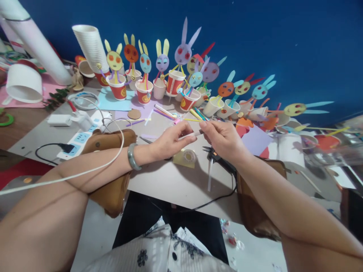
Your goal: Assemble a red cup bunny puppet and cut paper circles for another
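My left hand (170, 141) and my right hand (222, 138) meet over the grey table (170, 181). Both pinch a thin white stick (194, 134) that runs between their fingertips. A green bangle (132, 156) sits on my left wrist. Just below the hands lie a roll of clear tape (187, 156) and a black glue gun (218, 156) with a glue stick hanging off its rear. Behind the hands stands a long row of paper-cup rabbits (176, 75) with coloured paper faces and ears.
A tall stack of white cups (90, 47) and a white tube (36, 45) stand at the back left. A power strip (76, 141) with chargers and cables lies at left. Loose coloured paper strips (195, 113) and sheets (256, 139) litter the table. Brown armrests flank my lap.
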Demonstrator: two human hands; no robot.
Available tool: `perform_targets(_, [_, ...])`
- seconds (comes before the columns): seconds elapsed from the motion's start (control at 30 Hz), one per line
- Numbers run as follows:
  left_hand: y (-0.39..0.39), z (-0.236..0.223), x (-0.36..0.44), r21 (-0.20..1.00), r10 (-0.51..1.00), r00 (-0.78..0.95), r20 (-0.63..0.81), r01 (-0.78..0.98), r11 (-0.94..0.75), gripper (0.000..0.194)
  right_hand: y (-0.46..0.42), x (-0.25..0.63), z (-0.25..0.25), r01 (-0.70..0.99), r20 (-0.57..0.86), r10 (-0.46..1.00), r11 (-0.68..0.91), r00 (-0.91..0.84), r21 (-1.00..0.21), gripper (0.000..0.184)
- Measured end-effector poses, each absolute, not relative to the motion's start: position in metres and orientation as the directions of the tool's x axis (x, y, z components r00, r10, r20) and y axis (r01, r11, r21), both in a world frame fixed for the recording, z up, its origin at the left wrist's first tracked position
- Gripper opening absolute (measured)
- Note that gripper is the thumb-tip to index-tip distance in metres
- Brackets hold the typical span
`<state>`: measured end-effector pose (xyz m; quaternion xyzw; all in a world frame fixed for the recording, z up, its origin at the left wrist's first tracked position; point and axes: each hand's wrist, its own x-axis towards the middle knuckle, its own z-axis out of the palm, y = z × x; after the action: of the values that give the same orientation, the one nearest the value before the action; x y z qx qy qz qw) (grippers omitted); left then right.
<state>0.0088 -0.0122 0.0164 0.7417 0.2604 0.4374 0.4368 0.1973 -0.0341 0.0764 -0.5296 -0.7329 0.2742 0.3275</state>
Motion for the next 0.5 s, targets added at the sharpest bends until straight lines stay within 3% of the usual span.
perform_targets(0.17, [-0.014, 0.024, 0.01, 0.972, 0.704, 0.675, 0.218, -0.218, -0.092, 0.043, -0.043, 0.202, 0.075, 0.555, 0.232, 0.945, 0.324, -0.231, -0.766, 0.066])
perform_targets(0.37, [-0.02, 0.04, 0.005, 0.944, 0.561, 0.826, -0.051, -0.143, 0.297, 0.051, -0.049, 0.206, 0.072, 0.51, 0.362, 0.885, 0.465, -0.293, -0.724, 0.066])
perform_targets(0.5, [-0.023, 0.045, 0.002, 0.892, 0.43, 0.897, -0.104, -0.107, 0.439, 0.053, -0.058, 0.206, 0.076, 0.497, 0.407, 0.847, 0.531, -0.343, -0.686, 0.063])
